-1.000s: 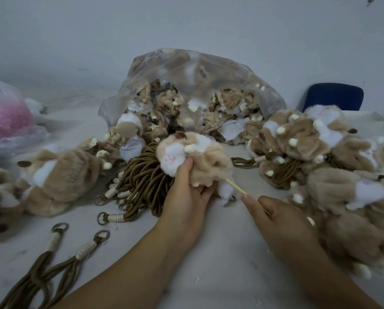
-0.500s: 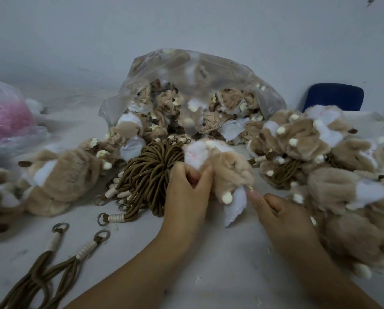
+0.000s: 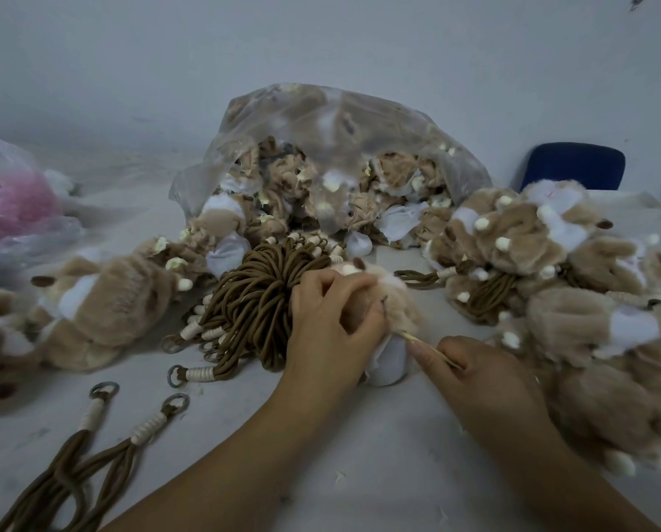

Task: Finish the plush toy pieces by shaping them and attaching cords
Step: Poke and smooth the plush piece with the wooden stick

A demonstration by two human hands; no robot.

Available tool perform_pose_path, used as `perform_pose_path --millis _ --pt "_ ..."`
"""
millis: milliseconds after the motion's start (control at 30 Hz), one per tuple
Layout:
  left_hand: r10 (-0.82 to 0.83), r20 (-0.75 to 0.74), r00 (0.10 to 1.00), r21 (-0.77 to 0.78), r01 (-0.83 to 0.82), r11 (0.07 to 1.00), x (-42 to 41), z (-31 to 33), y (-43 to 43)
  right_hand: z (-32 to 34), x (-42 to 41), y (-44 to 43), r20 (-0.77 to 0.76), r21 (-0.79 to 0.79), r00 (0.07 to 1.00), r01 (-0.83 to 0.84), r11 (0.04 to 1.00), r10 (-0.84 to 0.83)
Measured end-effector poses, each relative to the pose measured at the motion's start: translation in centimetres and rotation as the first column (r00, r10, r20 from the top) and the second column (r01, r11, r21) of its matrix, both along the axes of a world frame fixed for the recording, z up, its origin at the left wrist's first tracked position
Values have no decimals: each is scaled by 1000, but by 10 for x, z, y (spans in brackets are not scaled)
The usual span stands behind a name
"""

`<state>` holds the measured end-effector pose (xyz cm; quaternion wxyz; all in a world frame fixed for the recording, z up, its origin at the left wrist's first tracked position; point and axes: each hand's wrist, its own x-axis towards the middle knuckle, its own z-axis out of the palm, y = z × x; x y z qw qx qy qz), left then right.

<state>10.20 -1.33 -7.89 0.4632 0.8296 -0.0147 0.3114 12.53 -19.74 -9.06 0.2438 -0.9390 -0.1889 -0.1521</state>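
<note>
My left hand (image 3: 330, 320) grips a tan and white plush piece (image 3: 396, 309) at the middle of the table, fingers curled over its top. A white fabric part of the piece (image 3: 388, 362) hangs below against the table. My right hand (image 3: 486, 374) pinches a thin wooden stick (image 3: 428, 345) whose tip goes into the plush at its lower right side. A bundle of brown cords (image 3: 256, 297) with white wrapped ends and metal rings lies just left of my left hand.
A clear plastic bag (image 3: 340, 147) of unfinished plush pieces lies behind. Finished plush pieces are heaped at the right (image 3: 551, 282) and left (image 3: 102, 301). Loose cords (image 3: 90, 447) lie at the front left. A pink-filled bag (image 3: 10, 201) sits far left, a blue chair (image 3: 574, 165) behind.
The plush piece has been turned over and lowered toward the table. My left hand now covers its top, and the stick has come back into view, poked into the piece.
</note>
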Motion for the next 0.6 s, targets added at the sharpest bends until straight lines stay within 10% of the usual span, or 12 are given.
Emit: perform_pose_path --millis 600 --pt "115 190 975 -117 -94 989 -2 7 -1 3 -2 3 -40 114 998 58 992 -54"
